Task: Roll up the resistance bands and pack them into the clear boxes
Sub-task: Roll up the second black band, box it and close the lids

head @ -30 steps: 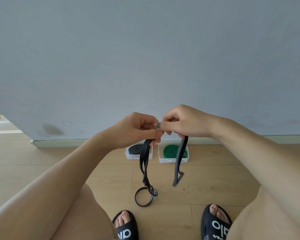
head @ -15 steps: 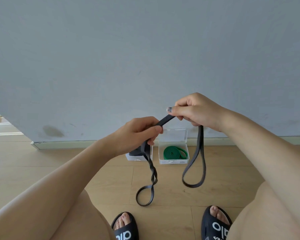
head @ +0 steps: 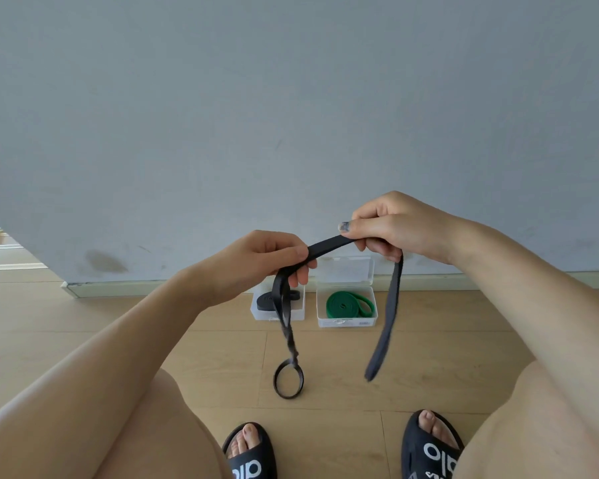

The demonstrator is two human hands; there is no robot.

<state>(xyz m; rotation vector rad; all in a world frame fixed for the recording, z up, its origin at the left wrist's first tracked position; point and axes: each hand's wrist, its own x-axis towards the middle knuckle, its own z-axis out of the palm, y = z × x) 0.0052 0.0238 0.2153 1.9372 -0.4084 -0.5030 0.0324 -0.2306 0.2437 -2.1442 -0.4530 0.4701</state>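
Note:
I hold a black resistance band (head: 329, 244) in the air in front of me. My left hand (head: 256, 262) pinches it on the left, and a twisted length hangs below it and ends in a small loop (head: 288, 379). My right hand (head: 391, 224) grips it a short way to the right, with a flat loop (head: 384, 331) dangling under it. On the floor by the wall stand two clear boxes. The left box (head: 258, 313) holds a rolled black band (head: 266, 301). The right box (head: 346, 323), lid up, holds a coiled green band (head: 347, 304).
A grey wall (head: 291, 115) with a pale skirting board rises just behind the boxes. Wooden floor (head: 329, 357) lies between the boxes and my feet in black slides (head: 429, 451). My bare knees fill the lower corners.
My hands have moved apart. The right hand rose and drew the band taut between them, and the loop hanging under it has grown longer.

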